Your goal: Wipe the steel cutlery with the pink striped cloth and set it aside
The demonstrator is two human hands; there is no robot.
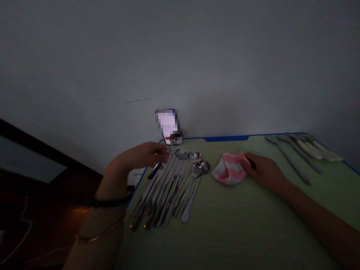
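Observation:
My left hand (153,153) is closed round a spoon (154,171) above the left side of the table. The spoon's dark handle end points down and toward me, and its shiny bowl rises in front of the phone. Below that hand lie several metal knives (163,191) side by side, with several spoons (196,170) to their right, bowls away from me. My right hand (263,170) grips the right edge of a crumpled pink and white striped cloth (230,168) on the table. A small dark patch shows near its fingers; I cannot tell what it is.
A lit phone (168,123) leans against the pale wall (225,75). At the far right lie long metal utensils (292,161) and several pieces with pale handles (323,150). The green tabletop (239,228) has a blue rim; beyond its left side is dark floor.

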